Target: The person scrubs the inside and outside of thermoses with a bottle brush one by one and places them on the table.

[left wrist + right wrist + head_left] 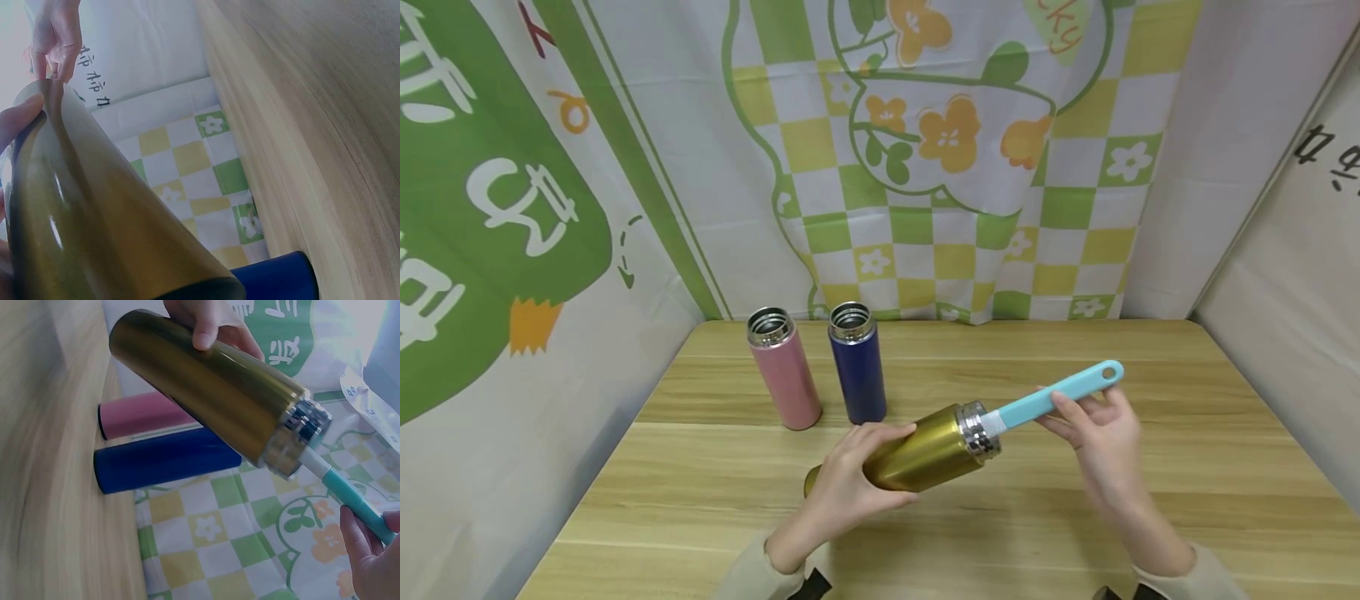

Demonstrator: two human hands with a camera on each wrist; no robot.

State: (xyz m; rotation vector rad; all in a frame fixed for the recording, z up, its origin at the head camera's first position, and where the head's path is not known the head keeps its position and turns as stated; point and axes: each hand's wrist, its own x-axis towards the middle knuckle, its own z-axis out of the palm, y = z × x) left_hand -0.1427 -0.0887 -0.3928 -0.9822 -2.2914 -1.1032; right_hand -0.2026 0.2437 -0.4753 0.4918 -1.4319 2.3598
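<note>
A gold thermos bottle [928, 450] with a silver neck lies tilted in the grip of my left hand [853, 479], its open mouth toward the right. My right hand [1101, 433] pinches the light-blue handle of a bottle brush [1060, 395] between thumb and fingers. The brush's white shaft enters the bottle's mouth, and its head is hidden inside. In the right wrist view the gold bottle [206, 381] is seen lifted off the table, the brush handle [353, 494] running out of its neck.
Behind the left hand stand a pink bottle [786, 371] and a dark blue bottle [857, 367], both upright without lids. They are on a wooden table [715, 500]. A patterned curtain [962, 250] hangs along the table's back edge.
</note>
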